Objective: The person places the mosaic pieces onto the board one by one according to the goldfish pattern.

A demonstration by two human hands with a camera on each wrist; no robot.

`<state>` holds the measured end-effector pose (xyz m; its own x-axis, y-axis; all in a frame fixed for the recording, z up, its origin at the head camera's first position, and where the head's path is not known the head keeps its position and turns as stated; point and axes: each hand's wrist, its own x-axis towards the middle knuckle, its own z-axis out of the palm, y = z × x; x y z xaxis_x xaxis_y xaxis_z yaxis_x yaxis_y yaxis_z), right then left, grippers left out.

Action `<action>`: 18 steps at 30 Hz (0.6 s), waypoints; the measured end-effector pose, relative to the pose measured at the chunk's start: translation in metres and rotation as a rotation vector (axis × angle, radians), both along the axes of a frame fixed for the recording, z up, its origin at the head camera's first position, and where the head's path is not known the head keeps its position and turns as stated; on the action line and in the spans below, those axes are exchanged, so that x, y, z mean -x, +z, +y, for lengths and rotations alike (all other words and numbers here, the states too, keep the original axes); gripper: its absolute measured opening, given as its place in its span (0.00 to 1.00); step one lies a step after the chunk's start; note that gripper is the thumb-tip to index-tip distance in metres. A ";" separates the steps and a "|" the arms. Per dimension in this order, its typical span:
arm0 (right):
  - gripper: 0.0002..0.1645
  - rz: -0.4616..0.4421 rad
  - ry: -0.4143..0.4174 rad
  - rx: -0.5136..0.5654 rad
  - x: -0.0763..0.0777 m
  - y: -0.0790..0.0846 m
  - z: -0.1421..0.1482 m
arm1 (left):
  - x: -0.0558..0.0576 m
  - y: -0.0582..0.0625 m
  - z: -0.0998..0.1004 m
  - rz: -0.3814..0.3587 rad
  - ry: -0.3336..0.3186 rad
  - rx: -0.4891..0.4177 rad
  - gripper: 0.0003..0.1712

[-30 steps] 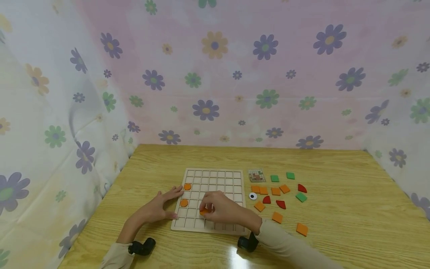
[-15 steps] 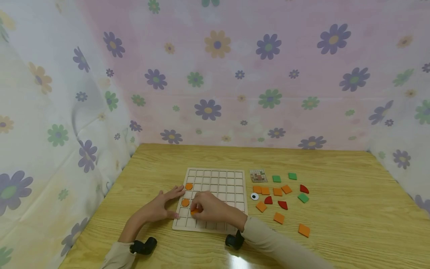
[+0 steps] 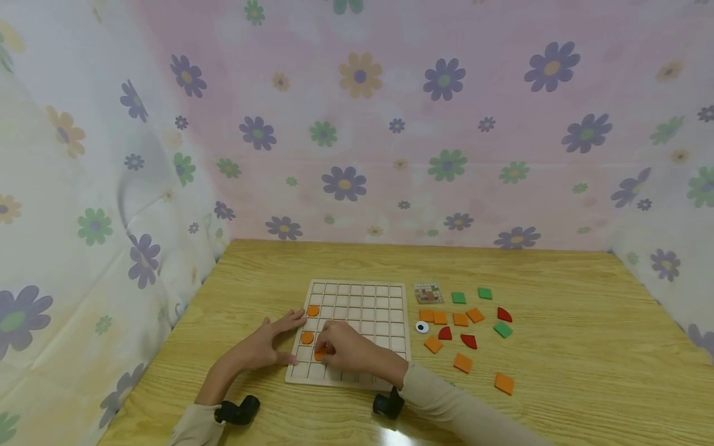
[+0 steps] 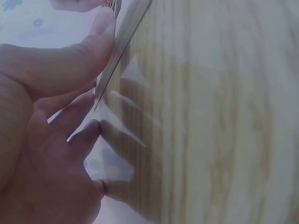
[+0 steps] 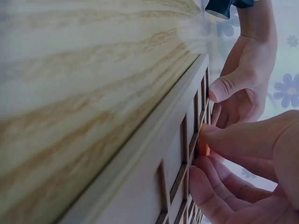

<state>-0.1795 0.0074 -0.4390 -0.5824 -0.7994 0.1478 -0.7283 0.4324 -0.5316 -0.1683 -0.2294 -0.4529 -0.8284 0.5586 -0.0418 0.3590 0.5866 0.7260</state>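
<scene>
A pale wooden grid board (image 3: 385, 301) lies on the table. Two round orange pieces (image 3: 307, 337) sit in cells of its left column. My right hand (image 3: 348, 349) pinches an orange tile (image 3: 320, 354) between thumb and fingers, low over the second column from the left; its full shape is partly hidden. Seen from the right wrist, the same orange tile (image 5: 203, 140) stands on edge or tilted at the grid ribs, under the thumb. With fingers spread, my left hand (image 3: 262, 344) rests at the board's left edge, its thumb touching the rim (image 4: 122, 51).
To the right of the board lie loose orange squares (image 3: 462, 362), green squares (image 3: 502, 329), red quarter-round pieces (image 3: 468, 341) and a white eye disc (image 3: 422, 327). A small pattern card (image 3: 428, 292) lies at the board's upper right. Floral cloth (image 3: 390, 155) encloses the table.
My right hand has moved left across the board with the orange tile, from about the third column to the second, then stayed nearly there. My left hand has kept its place.
</scene>
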 end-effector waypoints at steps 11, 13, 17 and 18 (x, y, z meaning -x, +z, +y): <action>0.09 -0.069 0.023 0.023 -0.008 0.016 0.022 | 0.001 -0.002 0.001 0.024 0.001 0.020 0.46; 0.09 -0.080 0.023 0.014 -0.009 0.018 0.028 | 0.001 -0.003 0.001 0.024 0.004 0.022 0.46; 0.08 -0.092 0.025 0.004 -0.010 0.022 0.041 | 0.001 -0.003 0.001 0.017 0.008 0.019 0.47; 0.08 -0.092 0.025 0.004 -0.010 0.022 0.044 | 0.001 -0.002 0.001 0.017 0.009 0.018 0.47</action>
<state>-0.1693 0.0516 -0.4167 -0.5732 -0.8136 0.0978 -0.6871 0.4122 -0.5983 -0.1691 -0.2285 -0.4554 -0.8342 0.5502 -0.0381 0.3654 0.6030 0.7091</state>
